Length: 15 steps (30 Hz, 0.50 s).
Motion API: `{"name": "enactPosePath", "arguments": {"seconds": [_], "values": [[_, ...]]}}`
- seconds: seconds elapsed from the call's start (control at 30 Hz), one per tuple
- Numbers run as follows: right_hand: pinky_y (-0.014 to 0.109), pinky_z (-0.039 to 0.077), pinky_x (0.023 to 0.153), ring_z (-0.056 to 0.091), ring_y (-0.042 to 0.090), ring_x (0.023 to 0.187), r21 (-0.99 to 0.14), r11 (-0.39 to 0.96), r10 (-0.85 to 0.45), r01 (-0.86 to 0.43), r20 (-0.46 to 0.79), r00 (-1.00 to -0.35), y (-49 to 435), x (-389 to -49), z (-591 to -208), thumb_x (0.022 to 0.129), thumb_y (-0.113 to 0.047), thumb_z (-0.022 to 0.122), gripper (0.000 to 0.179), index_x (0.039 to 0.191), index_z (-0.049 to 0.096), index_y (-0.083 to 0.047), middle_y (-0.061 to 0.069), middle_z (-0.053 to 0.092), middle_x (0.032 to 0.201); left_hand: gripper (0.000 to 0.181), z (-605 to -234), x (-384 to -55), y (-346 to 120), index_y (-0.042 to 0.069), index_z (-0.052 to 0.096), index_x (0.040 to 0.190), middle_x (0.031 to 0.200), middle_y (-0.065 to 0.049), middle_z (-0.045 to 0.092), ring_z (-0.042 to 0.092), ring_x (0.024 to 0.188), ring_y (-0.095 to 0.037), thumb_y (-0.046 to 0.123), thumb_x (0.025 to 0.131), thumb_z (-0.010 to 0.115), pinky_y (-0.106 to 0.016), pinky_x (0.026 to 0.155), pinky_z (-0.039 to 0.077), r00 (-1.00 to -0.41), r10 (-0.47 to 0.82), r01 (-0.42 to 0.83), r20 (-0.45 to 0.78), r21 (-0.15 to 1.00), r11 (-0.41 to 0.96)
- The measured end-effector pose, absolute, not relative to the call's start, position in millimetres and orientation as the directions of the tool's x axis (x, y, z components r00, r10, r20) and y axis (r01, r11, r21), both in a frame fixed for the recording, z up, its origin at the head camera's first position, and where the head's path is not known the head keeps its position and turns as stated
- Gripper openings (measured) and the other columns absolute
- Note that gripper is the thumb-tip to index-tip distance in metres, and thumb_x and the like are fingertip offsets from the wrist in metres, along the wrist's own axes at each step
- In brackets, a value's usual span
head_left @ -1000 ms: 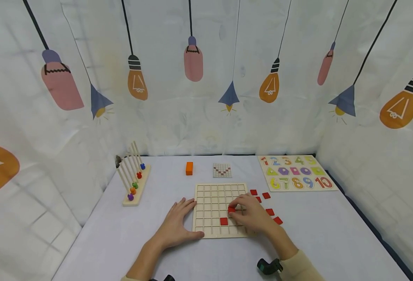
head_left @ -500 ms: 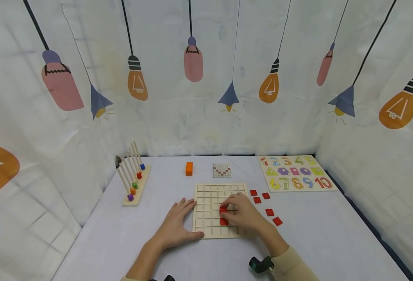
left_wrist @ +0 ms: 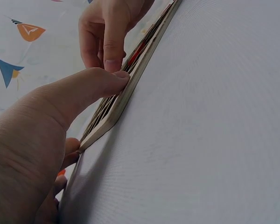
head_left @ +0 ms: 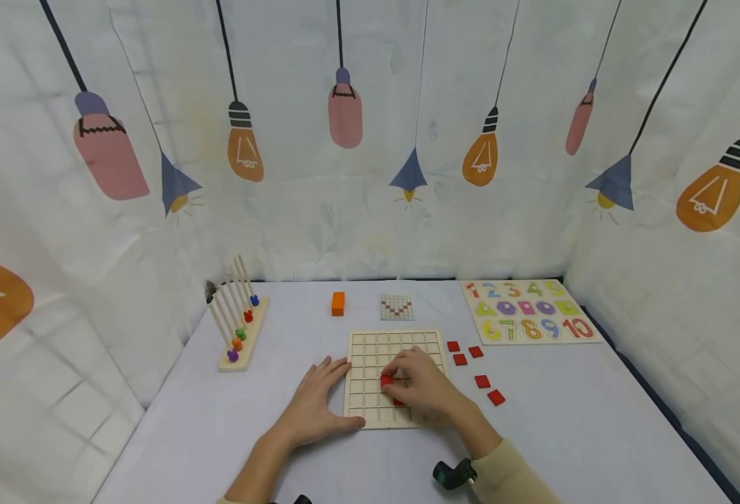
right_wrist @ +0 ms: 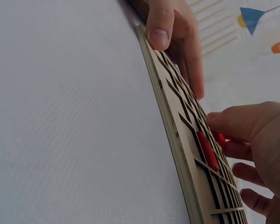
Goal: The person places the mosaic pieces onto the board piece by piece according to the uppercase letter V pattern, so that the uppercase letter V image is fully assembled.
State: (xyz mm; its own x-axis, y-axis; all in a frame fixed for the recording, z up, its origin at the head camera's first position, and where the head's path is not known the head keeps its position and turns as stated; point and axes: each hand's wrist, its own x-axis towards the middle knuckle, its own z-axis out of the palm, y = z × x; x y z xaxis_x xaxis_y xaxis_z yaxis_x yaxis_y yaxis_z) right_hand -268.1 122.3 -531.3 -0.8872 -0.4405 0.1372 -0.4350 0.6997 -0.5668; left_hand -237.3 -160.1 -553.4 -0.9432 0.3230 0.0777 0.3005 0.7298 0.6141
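A wooden grid board (head_left: 366, 364) lies on the white tabletop. My left hand (head_left: 319, 402) spreads at its left side, thumb resting on the near-left corner and fingers along the left edge. Over the middle of the grid, my right hand (head_left: 421, 381) pinches a red square tile (head_left: 386, 381) between thumb and fingers. Another red tile (right_wrist: 207, 151) sits in a grid cell, mostly covered by the right hand in the head view. Several loose red tiles (head_left: 482, 381) lie to the right of the board.
Behind the board are a small pattern card (head_left: 398, 306) and an orange block (head_left: 338, 304). A number and shape puzzle (head_left: 532, 312) lies at back right. At the left stands a wooden peg rack (head_left: 241, 329) with coloured beads.
My right hand has moved left across the board with the pinched red tile, past the tile in the grid. The left hand stays at the board's edge.
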Motion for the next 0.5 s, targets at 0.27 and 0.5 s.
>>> {"name": "enactPosePath", "arguments": {"seconds": [0.27, 0.5], "values": [[0.034, 0.054, 0.096, 0.053, 0.008, 0.112, -0.55, 0.697, -0.454, -0.46, 0.158, -0.877, 116.2, -267.5, -532.6, 0.097, -0.038, 0.085, 0.02, 0.116, 0.084, -0.031, -0.02, 0.073, 0.117, 0.116, -554.4, -237.2, -161.4, 0.022, 0.051, 0.168, 0.177, 0.006, 0.045, 0.022, 0.174, -0.03, 0.076, 0.073, 0.091, -0.06, 0.144, 0.012, -0.941, 0.329, 0.308, 0.083, 0.614, 0.727], [0.034, 0.053, 0.096, 0.053, 0.008, 0.111, -0.535, 0.715, -0.441, -0.451, 0.157, -0.884, 114.6, -267.7, -536.4, 0.097, -0.041, 0.086, 0.02, 0.116, 0.083, -0.034, -0.021, 0.071, 0.115, 0.116, -554.7, -237.9, -161.6, 0.022, 0.05, 0.168, 0.178, 0.005, 0.044, 0.022, 0.175, -0.03, 0.077, 0.074, 0.091, -0.06, 0.144, 0.012, -0.94, 0.33, 0.309, 0.082, 0.609, 0.73]]}}
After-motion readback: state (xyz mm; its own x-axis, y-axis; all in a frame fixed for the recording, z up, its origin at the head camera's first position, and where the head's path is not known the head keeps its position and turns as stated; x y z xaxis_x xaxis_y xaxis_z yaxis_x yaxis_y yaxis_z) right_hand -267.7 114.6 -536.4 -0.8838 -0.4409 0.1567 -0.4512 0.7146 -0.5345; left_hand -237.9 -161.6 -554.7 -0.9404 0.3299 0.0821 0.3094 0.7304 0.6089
